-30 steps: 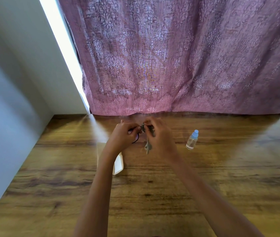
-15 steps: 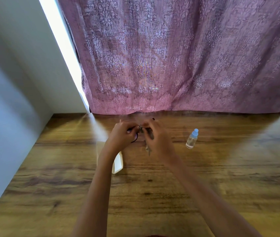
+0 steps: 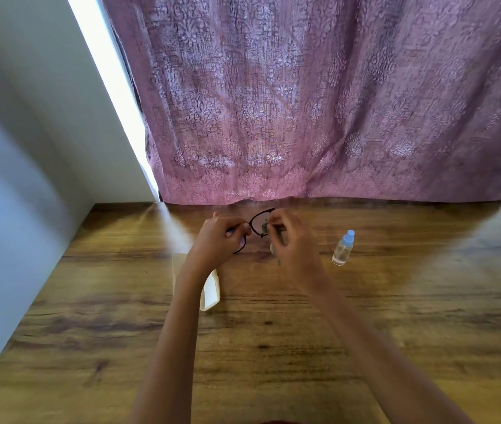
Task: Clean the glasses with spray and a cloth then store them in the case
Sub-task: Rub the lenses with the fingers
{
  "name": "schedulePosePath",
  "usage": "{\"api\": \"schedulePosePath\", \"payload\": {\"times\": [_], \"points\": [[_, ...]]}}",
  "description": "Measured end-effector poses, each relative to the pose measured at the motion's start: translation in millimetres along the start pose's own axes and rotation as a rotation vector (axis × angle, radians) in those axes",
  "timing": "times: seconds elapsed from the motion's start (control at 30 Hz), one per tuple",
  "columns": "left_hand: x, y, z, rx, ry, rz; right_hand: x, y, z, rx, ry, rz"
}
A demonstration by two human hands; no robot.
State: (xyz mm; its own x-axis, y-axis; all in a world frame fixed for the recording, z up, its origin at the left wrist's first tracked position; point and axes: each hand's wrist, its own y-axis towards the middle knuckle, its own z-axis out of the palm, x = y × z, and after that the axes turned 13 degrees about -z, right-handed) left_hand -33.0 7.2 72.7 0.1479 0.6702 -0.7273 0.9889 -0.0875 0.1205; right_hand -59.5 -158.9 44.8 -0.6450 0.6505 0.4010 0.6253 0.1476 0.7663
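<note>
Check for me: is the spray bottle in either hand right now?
No, the spray bottle stands alone on the table, while the left hand and right hand hold the glasses.

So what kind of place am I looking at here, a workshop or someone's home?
Most likely a room in a home: a wood-grain table pushed against a plain wall, with a patterned mauve curtain hanging over a bright window edge. No workshop tools in view.

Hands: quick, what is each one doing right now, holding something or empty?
Left hand: closed on the glasses, gripping the frame.
Right hand: closed on the cloth, pressing it against a lens.
</note>
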Motion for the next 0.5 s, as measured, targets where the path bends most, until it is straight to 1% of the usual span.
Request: {"api": "schedulePosePath", "payload": {"times": [0.13, 0.33, 0.4, 0.5], "points": [[-1.3, 0.3, 0.5, 0.009, 0.011, -0.015, 4.4, -0.5, 4.0, 0.015, 0.032, -0.014], [-0.9, -1.4, -3.7, -0.007, 0.011, -0.053, -4.2, -4.9, -5.2, -0.151, 0.185, 0.096], [-0.9, -2.5, -5.2, -0.015, 0.003, -0.065, -15.6, -12.5, -8.5, -0.186, 0.139, 0.131], [-0.5, -3.3, -6.4, -0.031, -0.014, -0.061, -37.8, -28.9, -10.1, -0.105, 0.028, 0.27]]}}
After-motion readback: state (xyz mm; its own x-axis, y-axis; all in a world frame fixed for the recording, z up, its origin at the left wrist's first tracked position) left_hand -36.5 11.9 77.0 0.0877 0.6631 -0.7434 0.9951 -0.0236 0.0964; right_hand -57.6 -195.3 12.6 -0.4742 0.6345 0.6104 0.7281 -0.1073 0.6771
